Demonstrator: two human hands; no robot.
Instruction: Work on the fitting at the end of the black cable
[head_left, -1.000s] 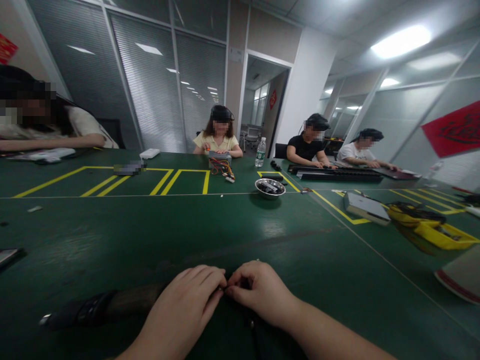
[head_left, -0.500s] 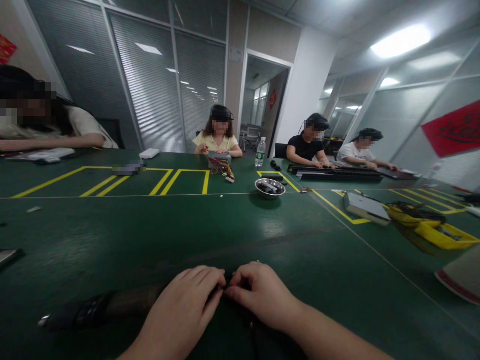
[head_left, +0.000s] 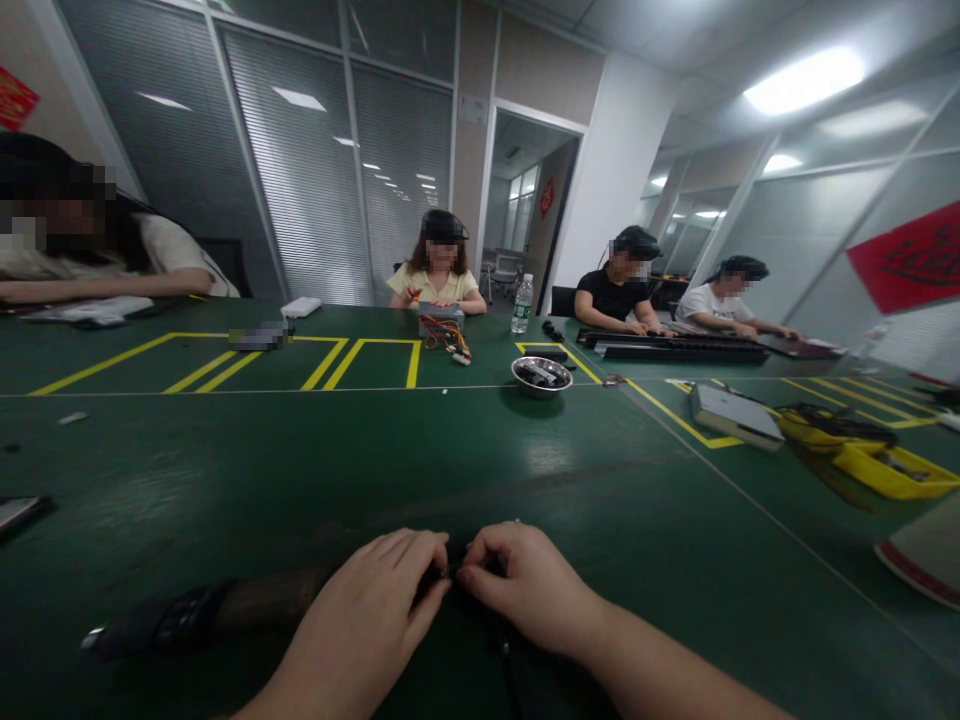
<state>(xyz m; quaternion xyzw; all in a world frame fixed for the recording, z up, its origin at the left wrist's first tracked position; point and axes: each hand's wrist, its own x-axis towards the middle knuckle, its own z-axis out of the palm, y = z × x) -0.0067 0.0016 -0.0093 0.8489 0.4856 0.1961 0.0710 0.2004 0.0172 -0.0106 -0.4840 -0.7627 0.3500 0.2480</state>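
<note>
My left hand [head_left: 367, 610] and my right hand [head_left: 529, 595] almost meet at the near middle of the table. Thumb and fingers of each are pinched together around a small dark piece, too hidden to name. Left of my left hand lies a long, dark cylindrical thing [head_left: 262, 603] with a brownish section, a black ringed part and a silvery tip. Its other end disappears behind my left hand. Below my right hand is a dark strip-like thing [head_left: 511, 665] with a small shiny spot, hard to make out against the dark table.
A metal bowl [head_left: 541, 390] holding small dark parts stands ahead on the green table [head_left: 360, 460]. To the right are a grey metal box [head_left: 735, 415], a yellow tray [head_left: 892, 480] and a pale round container [head_left: 926, 555]. Several people sit around the table, near a water bottle [head_left: 522, 305].
Both hands keep nearly the same place and pinch. The fingertips have shifted only slightly, and the view has moved a little.
</note>
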